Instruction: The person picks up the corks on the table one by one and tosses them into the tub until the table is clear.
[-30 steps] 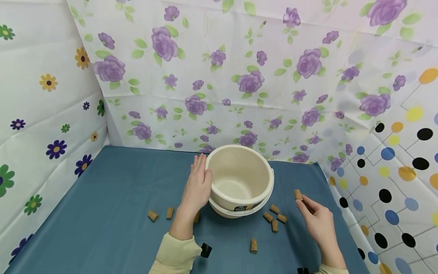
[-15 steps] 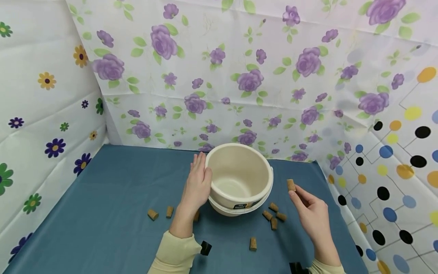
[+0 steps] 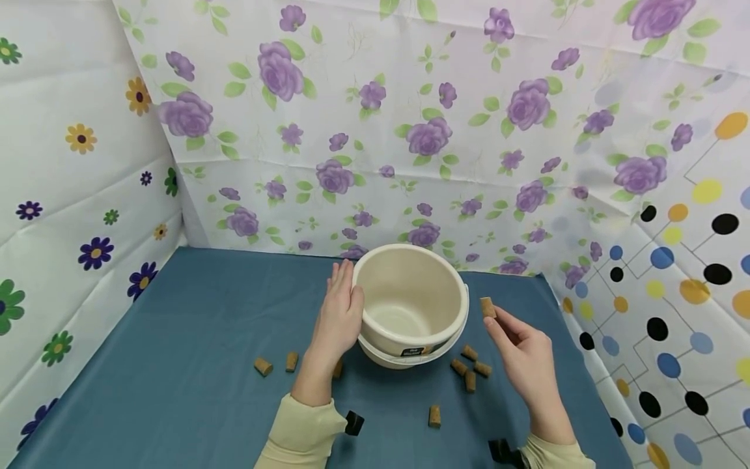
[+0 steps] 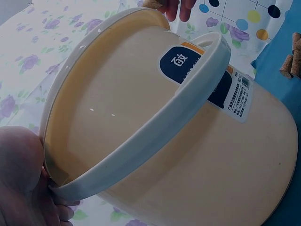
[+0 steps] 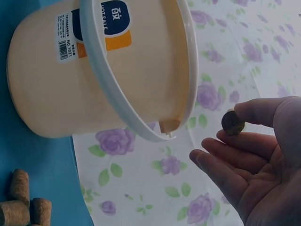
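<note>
A cream plastic bucket (image 3: 410,293) with a white handle (image 4: 155,136) stands upright on the blue cloth; its inside shows no contents in the head view. Straight fingers of my left hand (image 3: 340,312) rest against the bucket's left side near the rim. To the right of the bucket, my right hand (image 3: 527,355) pinches a cork (image 3: 487,307) between thumb and fingertips, raised near rim height. In the right wrist view the cork's dark round end (image 5: 233,123) faces the camera, and the other fingers are loosely spread.
Several corks (image 3: 471,370) lie grouped right of the bucket. A single cork (image 3: 434,416) lies in front, and other corks (image 3: 263,366) lie left of my left forearm, one partly hidden by it. Flowered sheets (image 3: 334,130) hang behind the blue cloth (image 3: 193,352).
My right hand has moved left and slightly up toward the bucket with the cork pinched in it. The left hand and the bucket have stayed in place.
</note>
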### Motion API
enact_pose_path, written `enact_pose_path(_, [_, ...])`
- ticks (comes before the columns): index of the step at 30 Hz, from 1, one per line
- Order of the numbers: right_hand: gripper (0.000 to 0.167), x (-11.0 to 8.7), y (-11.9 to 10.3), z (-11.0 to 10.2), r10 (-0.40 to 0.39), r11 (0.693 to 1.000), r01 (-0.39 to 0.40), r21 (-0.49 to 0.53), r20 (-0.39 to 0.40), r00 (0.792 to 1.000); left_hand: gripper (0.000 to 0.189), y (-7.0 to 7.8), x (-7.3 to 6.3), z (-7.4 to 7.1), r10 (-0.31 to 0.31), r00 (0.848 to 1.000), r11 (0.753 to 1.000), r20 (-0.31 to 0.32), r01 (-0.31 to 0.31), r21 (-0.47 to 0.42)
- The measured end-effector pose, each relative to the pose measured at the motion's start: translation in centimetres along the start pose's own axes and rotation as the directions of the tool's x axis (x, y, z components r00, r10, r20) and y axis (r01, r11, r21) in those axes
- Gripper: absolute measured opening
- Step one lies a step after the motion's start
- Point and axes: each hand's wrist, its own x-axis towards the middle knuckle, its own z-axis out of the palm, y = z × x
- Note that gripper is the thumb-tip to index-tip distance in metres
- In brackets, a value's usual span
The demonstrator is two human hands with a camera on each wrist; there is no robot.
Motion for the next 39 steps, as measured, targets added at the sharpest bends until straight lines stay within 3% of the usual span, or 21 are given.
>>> enact_pose_path(11, [0.041,0.3,-1.4,0.6,-0.064,0.995,0.065,0.072,-0.012,0.998,0.057,0.1,0.0,0.0,0.009,1.000,1.000,-0.012,-0.009,-0.002])
enact_pose_path(19, [0.038,0.9,-2.3,1.4,-0.146,0.987,0.147,0.066,-0.018,0.989,0.057,0.2,0.1,0.0,-0.001,1.000,1.000,-0.001,0.001,-0.008])
enact_pose_path(30, [0.036,1.4,-4.3,2.8,-0.204,0.964,0.195,0.178,0.030,0.979,0.057,0.3,0.0,-0.1,0.003,1.000,1.000,-0.001,-0.003,-0.003])
enact_pose_path(39, [0.034,1.9,-5.6,4.3,-0.249,0.951,0.228,0.210,0.081,0.965,0.057,0.4,0.0,-0.2,0.007,1.000,1.000,0.001,-0.007,0.002])
